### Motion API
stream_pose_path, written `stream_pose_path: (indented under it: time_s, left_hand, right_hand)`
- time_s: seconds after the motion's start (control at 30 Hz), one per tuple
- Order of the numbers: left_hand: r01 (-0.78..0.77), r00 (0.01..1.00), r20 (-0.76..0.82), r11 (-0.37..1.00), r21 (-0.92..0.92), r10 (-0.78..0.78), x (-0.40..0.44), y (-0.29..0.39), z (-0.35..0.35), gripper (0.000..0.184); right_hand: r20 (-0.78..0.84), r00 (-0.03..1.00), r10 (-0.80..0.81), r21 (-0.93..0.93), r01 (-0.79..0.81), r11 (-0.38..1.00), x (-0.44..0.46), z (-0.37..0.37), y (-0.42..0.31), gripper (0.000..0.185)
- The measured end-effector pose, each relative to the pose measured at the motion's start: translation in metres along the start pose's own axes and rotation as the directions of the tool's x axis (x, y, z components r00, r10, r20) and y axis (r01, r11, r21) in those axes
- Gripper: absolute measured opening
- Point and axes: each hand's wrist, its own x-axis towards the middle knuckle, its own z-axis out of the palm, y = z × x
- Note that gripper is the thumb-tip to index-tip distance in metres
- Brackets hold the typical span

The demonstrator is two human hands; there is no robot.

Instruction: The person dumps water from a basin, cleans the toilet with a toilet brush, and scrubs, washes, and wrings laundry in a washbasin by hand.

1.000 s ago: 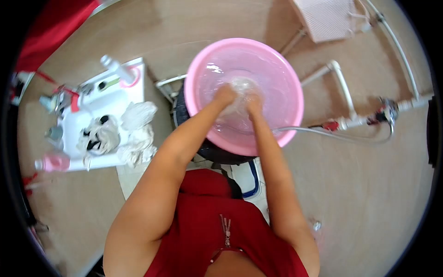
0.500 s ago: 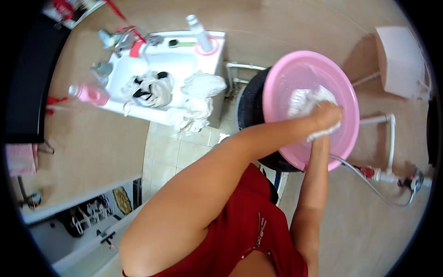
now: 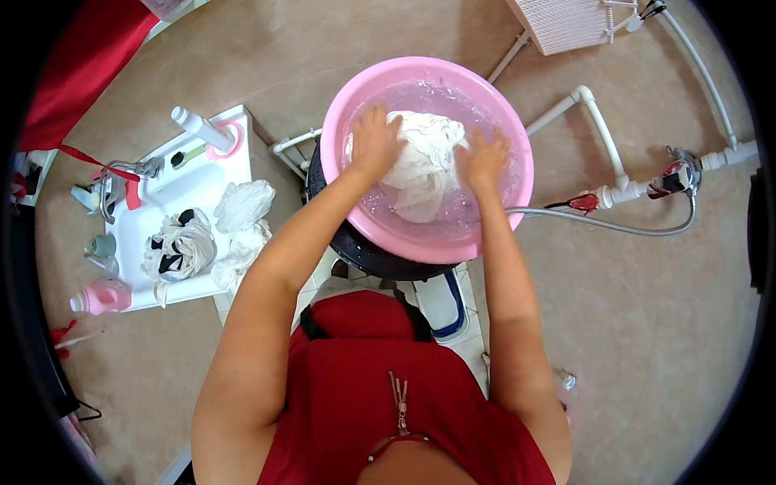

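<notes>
A pink basin point(image 3: 345, 90) holds water, and a white cloth point(image 3: 426, 153) lies loosely bunched in it, partly under the surface. On the cloth's left side is my left hand point(image 3: 377, 144), fingers spread, its tips at the cloth's edge. My right hand point(image 3: 487, 162) is over the water at the right side, its fingers apart near the opposite edge of the cloth. Neither hand grips anything; whether the fingertips touch the fabric I cannot tell.
Beneath the basin stands a black tub point(image 3: 356, 249). A white sink point(image 3: 166, 198) to the left holds a bundled garment point(image 3: 190, 246), with more white cloths point(image 3: 245, 206) over its edge. A pink bottle point(image 3: 105, 297) stands at its corner. A metal hose point(image 3: 630, 229) runs from the wall valve to the basin.
My hands were close together, gripping the white cloth; now they are apart and the cloth is spread in the water. The view has swung right, putting the basin nearer the middle.
</notes>
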Motion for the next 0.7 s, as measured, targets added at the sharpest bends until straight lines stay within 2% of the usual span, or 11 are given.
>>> stream_pose_path:
  time_s: [0.03, 0.07, 0.23, 0.3, 0.33, 0.37, 0.43, 0.47, 0.53, 0.57, 0.7]
  left_hand:
    - [0.001, 0.997, 0.081, 1.000, -0.011, 0.000, -0.004, 0.010, -0.002, 0.046]
    - [0.001, 0.942, 0.336, 0.999, 0.033, -0.012, -0.006, 0.019, -0.004, 0.066]
    - [0.015, 0.791, 0.611, 1.000, 0.014, -0.020, -0.018, 0.028, 0.038, 0.078]
    - [0.121, 0.715, 0.700, 0.986, -0.114, -0.007, -0.008, 0.014, 0.063, 0.069]
    - [0.127, 0.800, 0.599, 0.973, -0.194, 0.015, -0.010, 0.011, 0.070, 0.062]
    - [0.123, 0.872, 0.488, 0.954, -0.273, 0.027, -0.013, 0.009, 0.076, 0.056]
    - [0.130, 0.947, 0.320, 0.884, -0.449, 0.023, -0.008, 0.018, 0.066, 0.043]
    - [0.148, 0.960, 0.279, 0.827, -0.543, 0.011, -0.001, 0.037, 0.040, 0.037]
    - [0.116, 0.983, 0.184, 0.711, -0.694, 0.019, 0.008, 0.074, 0.006, 0.032]
    - [0.064, 0.992, 0.121, 0.659, -0.749, 0.042, 0.012, 0.091, -0.004, 0.032]
    - [0.026, 0.986, 0.140, 0.763, -0.645, 0.085, 0.018, 0.125, -0.029, 0.033]
  right_hand:
    - [0.028, 1.000, 0.001, -0.152, 0.003, 0.988, -0.008, -0.002, -0.011, 0.046]
    - [0.189, 0.980, 0.065, -0.073, -0.052, 0.996, -0.010, -0.011, -0.019, 0.041]
    - [0.523, 0.848, 0.086, -0.011, -0.094, 0.996, -0.021, 0.051, -0.007, 0.034]
    - [0.375, 0.921, -0.109, 0.200, 0.035, 0.979, -0.025, 0.125, 0.041, 0.036]
    - [0.280, 0.939, -0.198, 0.295, 0.112, 0.949, -0.024, 0.149, 0.057, 0.038]
    - [0.375, 0.927, 0.005, 0.473, -0.196, 0.859, -0.022, 0.132, 0.044, 0.039]
    - [0.646, 0.712, 0.275, 0.616, -0.699, 0.363, -0.019, 0.073, -0.006, 0.040]
    - [0.753, 0.626, 0.203, 0.617, -0.779, 0.111, -0.017, 0.072, -0.004, 0.042]
    - [0.880, 0.474, -0.036, 0.428, -0.823, -0.373, -0.011, 0.070, -0.001, 0.047]
    - [0.883, 0.454, -0.120, 0.350, -0.807, -0.475, -0.008, 0.071, -0.002, 0.047]
    - [0.807, 0.562, -0.182, 0.373, -0.724, -0.580, -0.006, 0.056, -0.011, 0.047]
